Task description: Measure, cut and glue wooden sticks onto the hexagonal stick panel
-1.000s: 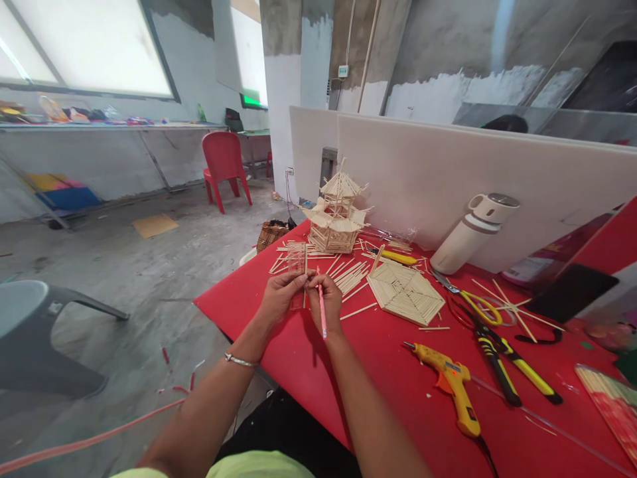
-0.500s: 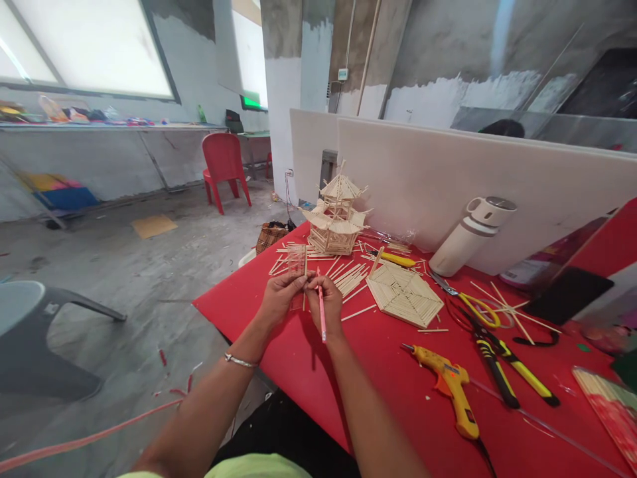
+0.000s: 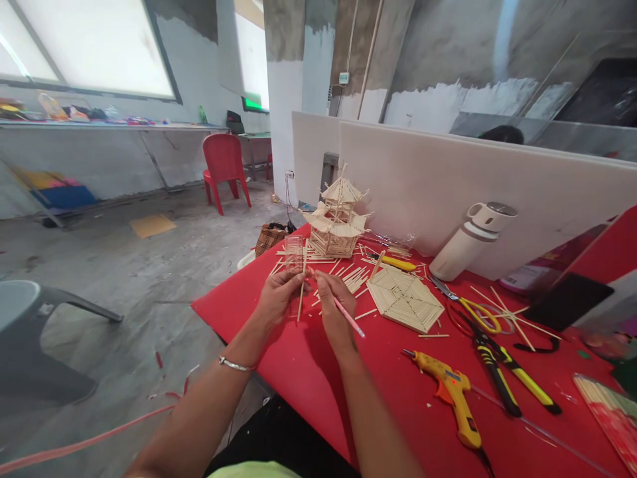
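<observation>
Head view. Left hand (image 3: pixel 279 292) pinching thin stick (image 3: pixel 300 304), thumb against fingers, clear ruler (image 3: pixel 293 249) alongside; right hand (image 3: pixel 339 307) pinching pink pencil (image 3: pixel 352 320), eraser end toward five o'clock. Stick slants above the red bench (image 3: pixel 291 355), upper end toward twelve. From the hands: pagoda model (image 3: pixel 339 229) at one o'clock, hexagonal panel (image 3: pixel 405 299) just past three, glue gun (image 3: pixel 450 386) at four. Judged handling: stick very light, stiff, apt to snap; best taken mid-length, gently. Ruler probably smooth, liable to slip; grip by its edges.
</observation>
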